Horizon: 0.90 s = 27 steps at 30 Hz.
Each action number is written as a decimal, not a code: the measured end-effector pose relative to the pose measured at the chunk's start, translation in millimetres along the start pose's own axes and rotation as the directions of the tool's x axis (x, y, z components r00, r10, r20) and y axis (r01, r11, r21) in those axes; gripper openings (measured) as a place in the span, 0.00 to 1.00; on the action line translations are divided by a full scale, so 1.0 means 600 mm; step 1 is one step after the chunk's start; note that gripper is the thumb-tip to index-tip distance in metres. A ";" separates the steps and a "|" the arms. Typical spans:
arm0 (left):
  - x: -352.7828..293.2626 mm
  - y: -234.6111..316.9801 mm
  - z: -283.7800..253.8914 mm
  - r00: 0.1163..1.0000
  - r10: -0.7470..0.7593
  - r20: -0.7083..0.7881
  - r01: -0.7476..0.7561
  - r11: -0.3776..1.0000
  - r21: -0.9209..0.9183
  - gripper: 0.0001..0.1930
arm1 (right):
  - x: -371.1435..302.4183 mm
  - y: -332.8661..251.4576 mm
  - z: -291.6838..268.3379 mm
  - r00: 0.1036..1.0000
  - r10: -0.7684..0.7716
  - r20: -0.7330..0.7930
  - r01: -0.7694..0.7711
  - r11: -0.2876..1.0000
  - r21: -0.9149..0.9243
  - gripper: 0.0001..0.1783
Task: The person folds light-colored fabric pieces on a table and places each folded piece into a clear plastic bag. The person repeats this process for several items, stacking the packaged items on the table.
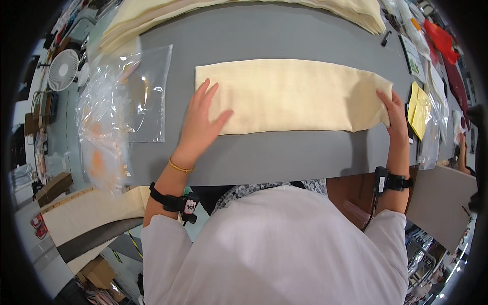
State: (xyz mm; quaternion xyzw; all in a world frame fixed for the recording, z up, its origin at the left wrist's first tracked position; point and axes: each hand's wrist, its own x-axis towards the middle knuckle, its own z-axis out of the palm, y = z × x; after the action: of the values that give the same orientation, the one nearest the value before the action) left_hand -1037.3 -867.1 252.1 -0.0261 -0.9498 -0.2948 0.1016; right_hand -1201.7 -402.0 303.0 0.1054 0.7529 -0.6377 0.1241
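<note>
A long strip of folded cream cloth (pixel 290 96) lies crosswise on the grey table (pixel 274 157) in front of me. Over its left end is my left hand (pixel 201 114), fingers spread and holding nothing; whether the palm touches the cloth I cannot tell. My right hand (pixel 394 109) grips the cloth's right end, thumb on top and the other fingers hidden beneath. That end is lifted a little and bent, while the rest lies flat.
Cream cloth layers (pixel 244 6) are stacked along the far edge. Clear plastic bags (pixel 122 96) lie at the left. Toward the right edge are a black marker (pixel 386 38), yellow paper (pixel 418 111) and a red item (pixel 441 43). A white fan (pixel 63 70) stands beyond the table's left side.
</note>
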 end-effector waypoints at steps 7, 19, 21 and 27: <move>0.024 -0.042 -0.040 0.827 -0.486 0.283 0.480 0.349 -0.805 0.30 | -0.075 -0.064 0.376 0.893 -0.250 0.374 0.315 0.941 -0.122 0.27; 0.022 -0.068 -0.019 0.862 -0.473 0.185 0.458 0.568 -0.683 0.23 | -0.094 0.058 0.368 0.616 -0.516 0.596 0.717 0.055 -0.694 0.40; 0.019 -0.053 -0.026 0.889 -0.449 0.087 0.436 0.775 -0.458 0.26 | -0.091 0.080 0.351 0.587 -0.532 0.611 0.742 0.050 -0.669 0.43; -0.022 0.023 -0.024 0.939 0.184 0.292 -0.278 0.903 0.326 0.38 | -0.018 0.071 0.308 0.497 -0.474 0.727 0.816 -0.028 -0.577 0.47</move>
State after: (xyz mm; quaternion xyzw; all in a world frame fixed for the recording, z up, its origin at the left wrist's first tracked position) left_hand -1020.1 -863.9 268.7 -0.1577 -0.9828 -0.0944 0.0166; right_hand -1168.0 -577.2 237.7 -0.4547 0.8835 -0.1042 -0.0421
